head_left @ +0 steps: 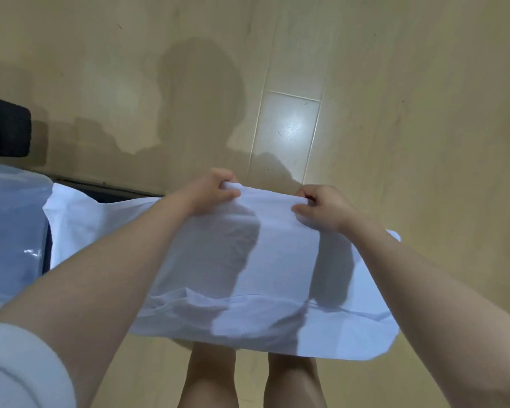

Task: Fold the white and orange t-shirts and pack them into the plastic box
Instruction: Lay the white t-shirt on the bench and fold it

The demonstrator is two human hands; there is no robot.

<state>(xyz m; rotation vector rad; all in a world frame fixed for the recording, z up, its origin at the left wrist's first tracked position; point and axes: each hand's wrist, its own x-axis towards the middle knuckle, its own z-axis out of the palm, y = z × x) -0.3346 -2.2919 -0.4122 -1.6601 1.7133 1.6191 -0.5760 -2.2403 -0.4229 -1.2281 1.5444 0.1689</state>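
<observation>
Translucent plastic, apparently the plastic box [9, 219], sits cut off at the left edge, its opening not shown. Beside it the white t-shirt [248, 275] hangs in the air above the wooden floor [395, 83]. The left hand [215, 191] pinches its far edge, fingers curled over the cloth; the right hand [321, 207] pinches the same edge nearby. One side trails left, so the fold may go crooked or the hem may drag. No orange t-shirt is in view.
</observation>
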